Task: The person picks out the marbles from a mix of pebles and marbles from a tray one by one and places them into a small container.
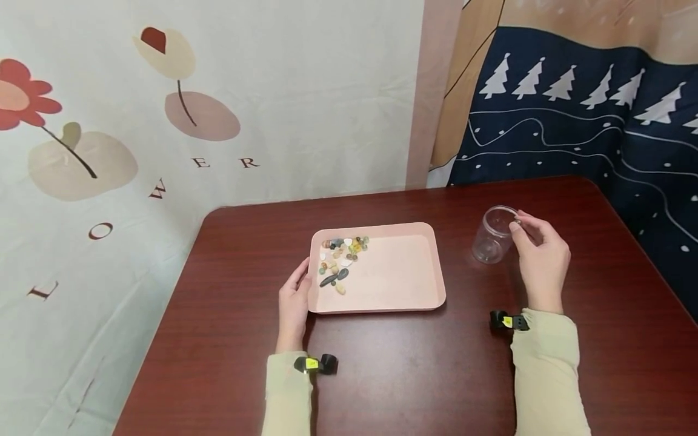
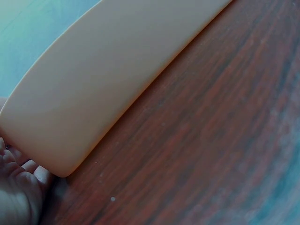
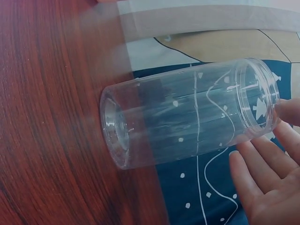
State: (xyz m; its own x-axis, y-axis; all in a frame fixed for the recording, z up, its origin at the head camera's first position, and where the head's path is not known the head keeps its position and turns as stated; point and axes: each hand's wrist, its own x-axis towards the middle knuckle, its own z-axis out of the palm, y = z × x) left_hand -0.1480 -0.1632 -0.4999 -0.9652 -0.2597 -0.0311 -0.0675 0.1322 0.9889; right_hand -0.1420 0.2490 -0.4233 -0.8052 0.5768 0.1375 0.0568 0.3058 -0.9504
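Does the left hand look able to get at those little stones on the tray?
Probably yes. The left hand rests against the tray at its left edge, the stones lie in the near-left part, uncovered, and nothing stands between them.

Bright, even light; wrist views softly blurred.

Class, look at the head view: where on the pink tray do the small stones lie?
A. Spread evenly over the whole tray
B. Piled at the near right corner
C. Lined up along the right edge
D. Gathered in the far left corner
D: the small stones sit clustered in the far left part of the pink tray, near the left hand; the remaining surface is bare.
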